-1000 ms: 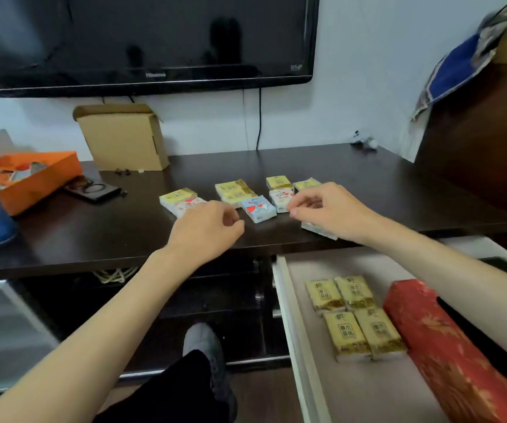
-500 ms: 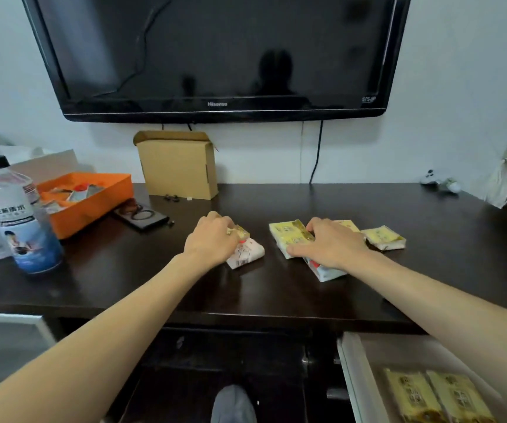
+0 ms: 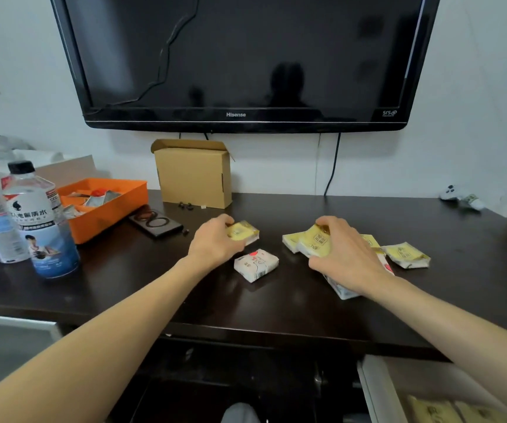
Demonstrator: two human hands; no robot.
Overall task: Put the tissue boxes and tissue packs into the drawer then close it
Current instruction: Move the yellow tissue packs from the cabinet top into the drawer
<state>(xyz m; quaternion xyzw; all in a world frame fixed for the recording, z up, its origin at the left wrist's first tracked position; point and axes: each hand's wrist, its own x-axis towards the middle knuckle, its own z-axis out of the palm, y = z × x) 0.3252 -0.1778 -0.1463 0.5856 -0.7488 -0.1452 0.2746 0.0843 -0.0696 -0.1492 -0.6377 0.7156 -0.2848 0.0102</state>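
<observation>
Left hand (image 3: 215, 244) gripping one yellow pack (image 3: 244, 232). Right hand (image 3: 345, 254) curled over a pile of packs (image 3: 310, 241), likely to scoop many at once. Open drawer (image 3: 377, 389) below the right hand.

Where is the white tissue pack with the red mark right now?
Head view: the white tissue pack lies loose on the dark tabletop, just right of the left hand.
</observation>
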